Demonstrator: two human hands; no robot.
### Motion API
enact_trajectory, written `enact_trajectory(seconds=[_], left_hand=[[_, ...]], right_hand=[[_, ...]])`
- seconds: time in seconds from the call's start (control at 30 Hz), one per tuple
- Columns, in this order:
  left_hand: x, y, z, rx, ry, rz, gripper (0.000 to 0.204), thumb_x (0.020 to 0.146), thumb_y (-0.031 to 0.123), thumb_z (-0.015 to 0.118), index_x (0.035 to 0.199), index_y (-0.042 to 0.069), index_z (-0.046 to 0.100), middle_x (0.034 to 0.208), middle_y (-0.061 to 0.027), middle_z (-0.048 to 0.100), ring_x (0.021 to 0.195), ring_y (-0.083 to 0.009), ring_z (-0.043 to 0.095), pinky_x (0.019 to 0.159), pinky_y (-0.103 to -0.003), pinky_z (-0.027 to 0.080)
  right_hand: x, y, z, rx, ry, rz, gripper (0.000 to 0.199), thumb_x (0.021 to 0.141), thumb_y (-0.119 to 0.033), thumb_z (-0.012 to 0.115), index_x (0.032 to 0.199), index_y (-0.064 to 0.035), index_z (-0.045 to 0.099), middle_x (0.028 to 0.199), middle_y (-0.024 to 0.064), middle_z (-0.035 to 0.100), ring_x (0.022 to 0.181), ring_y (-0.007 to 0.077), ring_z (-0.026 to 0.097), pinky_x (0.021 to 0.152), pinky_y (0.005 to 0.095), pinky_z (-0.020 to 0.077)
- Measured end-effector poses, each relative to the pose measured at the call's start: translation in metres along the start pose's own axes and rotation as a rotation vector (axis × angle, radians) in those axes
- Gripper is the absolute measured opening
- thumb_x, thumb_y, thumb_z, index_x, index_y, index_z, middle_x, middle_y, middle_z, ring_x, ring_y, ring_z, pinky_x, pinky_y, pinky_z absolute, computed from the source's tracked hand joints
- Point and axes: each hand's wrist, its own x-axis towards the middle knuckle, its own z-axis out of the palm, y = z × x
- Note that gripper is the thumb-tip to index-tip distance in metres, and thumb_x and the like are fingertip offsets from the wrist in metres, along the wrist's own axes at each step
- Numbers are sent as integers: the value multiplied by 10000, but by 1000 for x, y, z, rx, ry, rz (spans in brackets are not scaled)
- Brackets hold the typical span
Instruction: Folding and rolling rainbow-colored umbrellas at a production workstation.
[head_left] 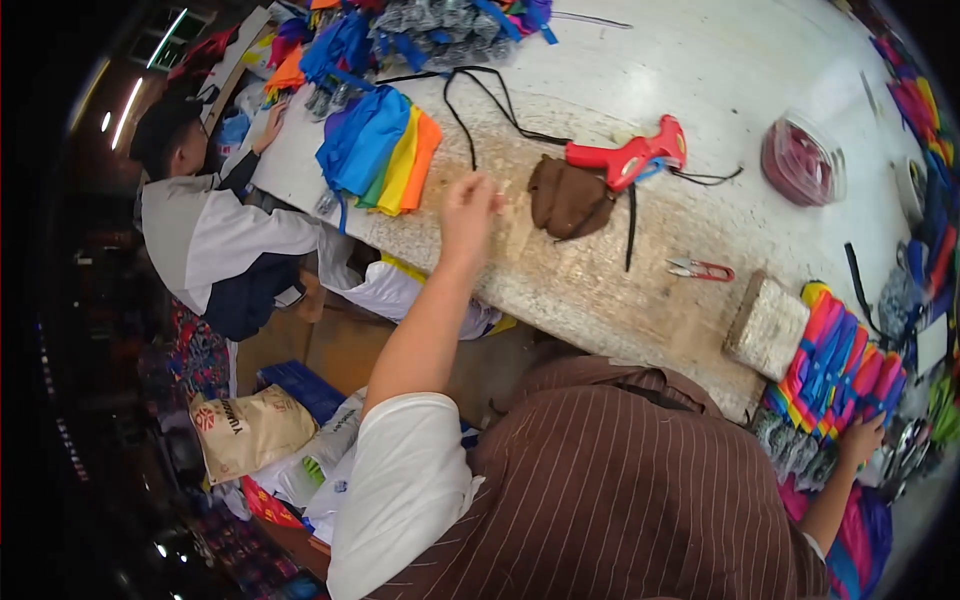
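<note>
1. Fabric pile [838, 365] sits at the counter's [620, 310] right; your right hand [860, 440] is at its edge, grip unclear
2. Your left hand [468, 218] curls, fingertips together
3. Handle the pile gently, keeping layers neat

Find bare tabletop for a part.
Free: white tabletop beyond the red glue gun, left of the tub; worn patch between brown cloth and near edge. Crowded: right end, pale block and rainbow bundles; upper left, fabric heaps.

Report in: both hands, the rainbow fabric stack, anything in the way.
Left hand curled over table, grip unclear. Right hand at rainbow fabric stack, grip unclear. Pale block beside stack, between the hands.
</note>
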Motion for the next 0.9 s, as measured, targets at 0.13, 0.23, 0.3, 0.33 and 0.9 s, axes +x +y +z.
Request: enact_trajectory(seconds=[0.13, 0.23, 0.3, 0.33, 0.9], left_hand=[[69, -4, -129, 722, 464, 491, 270, 810, 71, 609, 1073, 15, 582, 1061, -126, 549, 917, -240, 563, 804, -347, 461], [121, -14, -236, 1123, 665, 546, 462, 739, 4, 581, 1195, 4, 506, 1239, -201, 447, 1128, -365, 451, 981, -428, 356], [145, -18, -281, 1209, 633, 502, 508, 729, 3, 581, 1226, 2, 478, 1276, -215, 421, 1168, -385, 416, 1007, -440, 328], [154, -19, -301, 1305, 586, 459, 555, 719, 1, 582, 1257, 1, 450, 1314, -229, 396, 1208, -406, 380, 1033, -453, 301], [-4, 78, -77, -141, -418, -271, 172, 863, 182, 559, 895, 15, 577, 786, -100, 620, 737, -196, 616, 703, -331, 498]], right_hand=[[-13, -4, 6, -20, 101, -77, 615, 824, -373, 628, 1356, -147, 417, 1284, 218, 483, 1155, 378, 487, 937, 474, 413], [-15, -30, -1, 43, 73, -113, 639, 804, -377, 649, 1345, -115, 434, 1292, 243, 464, 1185, 384, 459, 960, 467, 396], [-9, -47, -9, 127, 102, -201, 646, 804, -365, 647, 1347, -94, 427, 1304, 261, 439, 1210, 395, 428, 985, 454, 374], [-5, -56, -15, 147, 89, -247, 624, 807, -301, 653, 1344, -79, 427, 1319, 270, 412, 1231, 402, 398, 1009, 452, 348], [-65, -272, -244, 1080, -415, -697, 517, 833, -127, 625, 1314, -68, 445, 1343, 175, 394, 1237, 312, 423, 1004, 396, 382]])
